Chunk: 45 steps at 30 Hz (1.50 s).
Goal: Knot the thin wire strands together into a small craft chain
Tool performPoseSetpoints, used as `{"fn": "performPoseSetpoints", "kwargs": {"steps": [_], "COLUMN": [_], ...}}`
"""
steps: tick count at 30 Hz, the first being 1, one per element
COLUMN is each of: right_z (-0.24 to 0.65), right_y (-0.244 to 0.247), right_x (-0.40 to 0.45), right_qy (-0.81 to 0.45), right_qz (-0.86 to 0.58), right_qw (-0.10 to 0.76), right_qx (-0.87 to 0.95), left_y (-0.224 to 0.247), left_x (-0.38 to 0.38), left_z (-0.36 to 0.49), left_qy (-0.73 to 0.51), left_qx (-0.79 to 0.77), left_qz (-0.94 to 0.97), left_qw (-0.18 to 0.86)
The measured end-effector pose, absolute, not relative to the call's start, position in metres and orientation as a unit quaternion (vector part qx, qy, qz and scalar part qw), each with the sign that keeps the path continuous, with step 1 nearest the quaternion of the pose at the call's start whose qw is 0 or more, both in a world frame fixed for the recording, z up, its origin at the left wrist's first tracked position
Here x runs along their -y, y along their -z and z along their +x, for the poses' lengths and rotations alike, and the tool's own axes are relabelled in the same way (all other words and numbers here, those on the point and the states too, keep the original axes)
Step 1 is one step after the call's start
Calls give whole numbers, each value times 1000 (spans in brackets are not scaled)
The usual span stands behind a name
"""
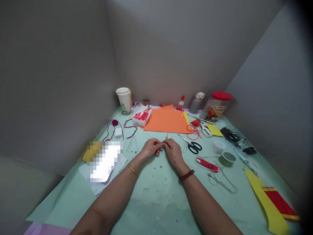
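Grey walls are closing into a corner behind the desk (151,202), which a pale green sheet is covering; a large orange paper sheet (166,120) is lying near the back, and a yellow-and-red foam piece (269,202) is sitting at the front right; a pixelated, unreadable object (105,161) is lying at the left; a red-lidded jar (216,106) and a white cup (124,99) are standing along the back; black-handled scissors (193,147) are lying just right of the hands, near a loop of red thread (193,132); the left hand (150,147) and right hand (172,151) are nearly touching above the desk's middle, narrowly pinched, both holding a small silvery piece (161,147) between the fingertips; a gold bracelet (132,169) is circling the left wrist and a red bead bracelet (186,175) the right; for a pinch this fine, keeping the wrists steady and the fingertips close looks like the surest approach; the jar's label is showing colour, but no brand or writing is legible anywhere.
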State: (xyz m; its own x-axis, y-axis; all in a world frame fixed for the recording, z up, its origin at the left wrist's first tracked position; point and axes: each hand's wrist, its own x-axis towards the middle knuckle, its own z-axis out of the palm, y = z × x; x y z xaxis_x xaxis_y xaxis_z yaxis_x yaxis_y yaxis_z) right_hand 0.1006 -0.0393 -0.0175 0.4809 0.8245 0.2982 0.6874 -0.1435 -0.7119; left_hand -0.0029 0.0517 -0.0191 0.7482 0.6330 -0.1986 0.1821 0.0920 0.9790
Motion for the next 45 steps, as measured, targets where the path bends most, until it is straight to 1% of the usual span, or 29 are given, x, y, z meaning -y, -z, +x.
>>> {"fn": "performPoseSetpoints", "kwargs": {"steps": [2,4,7,8,9,11,12,14,16,20,23,26,32,38,42,45], "right_z": [101,101,97,93,89,78,73,63,55,48,49,53,57,55,56,57], "right_y": [17,14,3,-1,-5,-9,-10,-9,-7,-5,-8,-8,-6,-6,-7,-5], "right_x": [38,39,48,52,56,63,65,65,61,47,41,39,37,41,48,52], "right_qy": [-87,-70,-13,-21,-60,-199,-263,-350,-399,-485,-534,-550,-557,-574,-579,-583], "right_qz": [-745,-743,-767,-781,-793,-799,-790,-761,-721,-607,-528,-504,-512,-519,-522,-523], "right_qw": [423,446,491,497,497,487,482,488,522,621,661,664,653,633,627,621], "right_qx": [508,495,413,379,347,291,271,245,219,102,2,-43,-34,-17,-18,-13], "left_y": [22,24,26,25,25,23,22,19,18,15,13,12,11,14,14,11], "left_x": [-52,-53,-53,-53,-53,-53,-52,-51,-50,-49,-49,-51,-52,-53,-60,-68], "left_z": [-3,-3,-4,-4,-4,-4,-4,-5,-5,-6,-7,-8,-8,-11,-11,-7], "left_qy": [-171,-177,-186,-187,-188,-191,-196,-206,-205,-193,-196,-200,-187,-189,-183,-184], "left_qx": [-310,-309,-308,-308,-309,-313,-315,-313,-305,-307,-298,-283,-282,-283,-317,-345], "left_qz": [663,671,668,664,660,650,647,643,640,615,624,632,629,648,655,627], "left_qw": [660,651,652,655,659,665,667,668,675,700,695,693,699,682,661,673]}}
